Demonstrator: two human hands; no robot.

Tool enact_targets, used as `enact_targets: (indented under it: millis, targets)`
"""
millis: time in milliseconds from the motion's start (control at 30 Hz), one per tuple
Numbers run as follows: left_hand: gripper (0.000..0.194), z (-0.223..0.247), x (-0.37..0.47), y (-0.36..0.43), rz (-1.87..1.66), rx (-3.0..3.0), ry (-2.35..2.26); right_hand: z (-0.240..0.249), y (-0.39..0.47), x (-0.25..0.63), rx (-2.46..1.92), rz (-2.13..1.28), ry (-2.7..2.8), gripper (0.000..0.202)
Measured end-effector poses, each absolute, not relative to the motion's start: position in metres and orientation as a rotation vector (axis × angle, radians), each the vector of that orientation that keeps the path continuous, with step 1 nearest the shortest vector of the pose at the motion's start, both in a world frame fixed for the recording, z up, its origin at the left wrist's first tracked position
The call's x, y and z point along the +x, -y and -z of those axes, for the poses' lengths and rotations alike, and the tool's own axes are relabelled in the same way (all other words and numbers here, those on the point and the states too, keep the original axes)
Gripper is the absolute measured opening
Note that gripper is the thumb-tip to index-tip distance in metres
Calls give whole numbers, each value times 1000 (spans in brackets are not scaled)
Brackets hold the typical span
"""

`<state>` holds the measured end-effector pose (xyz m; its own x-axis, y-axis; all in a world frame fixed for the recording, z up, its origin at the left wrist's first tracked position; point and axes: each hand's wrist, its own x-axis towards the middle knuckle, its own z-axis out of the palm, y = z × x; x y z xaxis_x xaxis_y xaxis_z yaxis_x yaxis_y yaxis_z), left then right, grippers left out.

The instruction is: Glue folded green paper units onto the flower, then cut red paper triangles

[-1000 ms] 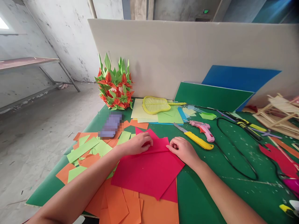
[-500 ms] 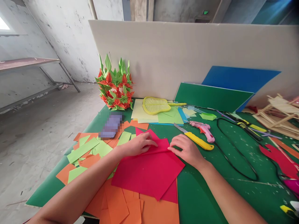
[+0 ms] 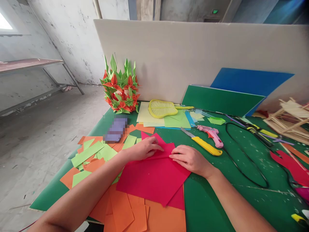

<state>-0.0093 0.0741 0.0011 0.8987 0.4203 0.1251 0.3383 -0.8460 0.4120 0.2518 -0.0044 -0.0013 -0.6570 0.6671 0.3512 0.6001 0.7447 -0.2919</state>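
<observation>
A sheet of red paper (image 3: 154, 180) lies in front of me, its far edge folded over toward me in a flap, on top of more red paper. My left hand (image 3: 145, 149) is closed on the left part of the fold, thumb and fingers pressed together on the paper. At the right end of the flap my right hand (image 3: 189, 158) is closed too, with its fingertips on the crease. Part of the fold is hidden under the fingers. Orange sheets (image 3: 166, 217) lie beneath the red paper.
Green and orange paper pieces (image 3: 89, 151) and a blurred phone (image 3: 117, 129) lie left. A yellow knife (image 3: 206, 145) with its blade out and a pink glue gun (image 3: 212, 133) with a black cord are at right. A folded-paper ornament (image 3: 120, 87) stands behind on the green table (image 3: 205, 206).
My right hand has moved a little left along the fold, its fingers now lower and flatter on the paper. My left hand stays at the fold. The view has shifted slightly.
</observation>
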Motion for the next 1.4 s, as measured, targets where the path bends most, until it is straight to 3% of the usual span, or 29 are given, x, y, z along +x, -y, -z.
enact_targets:
  millis: [633, 1067, 1400]
  targets:
    - [30, -7, -7, -71, -358, 2647, -543, 1, 11, 215, -933, -88, 2664, 34]
    - [30, -9, -5, -69, -317, 2690, -578, 3, 22, 178, -1143, -43, 2660, 42]
    - [25, -4, -6, -72, -332, 2783, -508, 4, 16, 186, -1088, -94, 2626, 35]
